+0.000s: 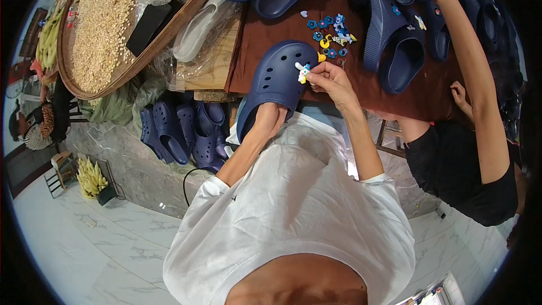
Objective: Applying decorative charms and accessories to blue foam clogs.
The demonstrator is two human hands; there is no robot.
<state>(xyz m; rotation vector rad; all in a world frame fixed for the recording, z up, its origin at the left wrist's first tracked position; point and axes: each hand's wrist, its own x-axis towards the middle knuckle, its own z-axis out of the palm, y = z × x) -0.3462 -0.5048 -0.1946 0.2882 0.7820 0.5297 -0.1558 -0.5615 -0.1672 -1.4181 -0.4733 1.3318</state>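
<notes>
A navy-blue clog (275, 76) with round holes in its upper is held up at the table's near edge. My left hand (271, 117) reaches into its opening and carries it; the fingers are hidden inside. Between thumb and forefinger, my right hand (333, 83) pinches a small white shoe charm (302, 72) with long ears and coloured spots. That charm lies against the right part of the clog's upper. Just beyond it, a yellow charm (322, 57) sticks out at the clog's edge. Past my right hand lie several loose charms (333, 36), blue flowers and yellow pieces among them.
A brown cloth (257, 31) covers the table, with more navy clogs (395, 45) at the right. A co-worker's arm (471, 62) reaches over them. At left stand a basket of pale kernels (101, 39) and a white shoe form (197, 31). Finished-looking clogs (172, 133) hang below.
</notes>
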